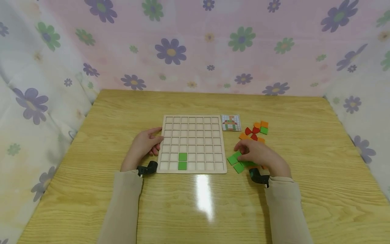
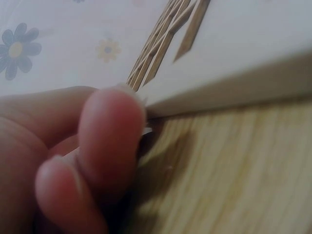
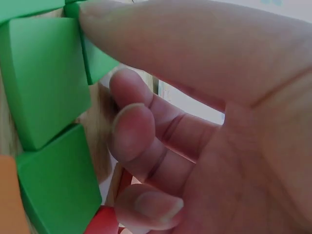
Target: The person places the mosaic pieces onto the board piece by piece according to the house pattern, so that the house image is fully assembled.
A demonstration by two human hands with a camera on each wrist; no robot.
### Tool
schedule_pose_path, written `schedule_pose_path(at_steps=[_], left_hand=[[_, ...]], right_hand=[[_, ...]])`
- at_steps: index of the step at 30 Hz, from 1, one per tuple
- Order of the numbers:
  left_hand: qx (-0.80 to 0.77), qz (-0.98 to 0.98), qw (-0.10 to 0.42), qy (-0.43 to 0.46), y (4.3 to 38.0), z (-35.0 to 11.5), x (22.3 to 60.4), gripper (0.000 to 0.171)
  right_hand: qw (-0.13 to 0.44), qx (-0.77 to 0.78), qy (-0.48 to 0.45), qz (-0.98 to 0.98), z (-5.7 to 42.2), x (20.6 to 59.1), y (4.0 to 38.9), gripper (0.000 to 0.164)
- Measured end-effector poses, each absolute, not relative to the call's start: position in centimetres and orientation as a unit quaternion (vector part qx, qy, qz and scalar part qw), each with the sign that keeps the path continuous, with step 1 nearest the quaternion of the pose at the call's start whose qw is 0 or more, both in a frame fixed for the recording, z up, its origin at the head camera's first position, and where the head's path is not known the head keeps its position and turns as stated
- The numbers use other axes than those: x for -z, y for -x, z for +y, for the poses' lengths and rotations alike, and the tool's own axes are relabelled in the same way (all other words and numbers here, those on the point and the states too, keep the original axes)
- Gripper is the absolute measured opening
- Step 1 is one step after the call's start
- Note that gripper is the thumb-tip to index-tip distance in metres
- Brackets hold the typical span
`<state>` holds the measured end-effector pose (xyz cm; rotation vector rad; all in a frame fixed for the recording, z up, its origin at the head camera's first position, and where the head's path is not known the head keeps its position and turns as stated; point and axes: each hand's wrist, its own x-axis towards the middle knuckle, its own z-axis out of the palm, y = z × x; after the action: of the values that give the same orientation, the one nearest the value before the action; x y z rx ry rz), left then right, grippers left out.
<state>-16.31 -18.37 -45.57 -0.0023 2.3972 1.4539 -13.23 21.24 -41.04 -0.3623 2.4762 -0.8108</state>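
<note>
A pale wooden grid board lies on the table with two green square tiles in one column near its front. My left hand touches the board's left edge with thumb and forefinger; the other fingers bend beneath, and fingertips show close to the board's side. To the board's right, my right hand reaches into loose green tiles. Its thumb lies against a green square tile, pinching it toward the forefinger, which the thumb mostly hides. The remaining fingers curl beside more green tiles.
A small pattern card with a coloured grid design lies by the board's upper right corner. Orange tiles, red fan-shaped pieces and an orange round piece lie beyond my right hand. Flowered cloth stands behind the table.
</note>
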Motion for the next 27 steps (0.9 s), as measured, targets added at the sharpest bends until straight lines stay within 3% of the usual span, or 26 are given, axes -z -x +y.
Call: schedule_pose_path(at_steps=[27], left_hand=[[-0.515,0.841,0.168,0.012,16.25,-18.26,45.61,0.05]], right_hand=[[0.247,0.289,0.143,0.914,20.71,41.41,13.54,0.029]])
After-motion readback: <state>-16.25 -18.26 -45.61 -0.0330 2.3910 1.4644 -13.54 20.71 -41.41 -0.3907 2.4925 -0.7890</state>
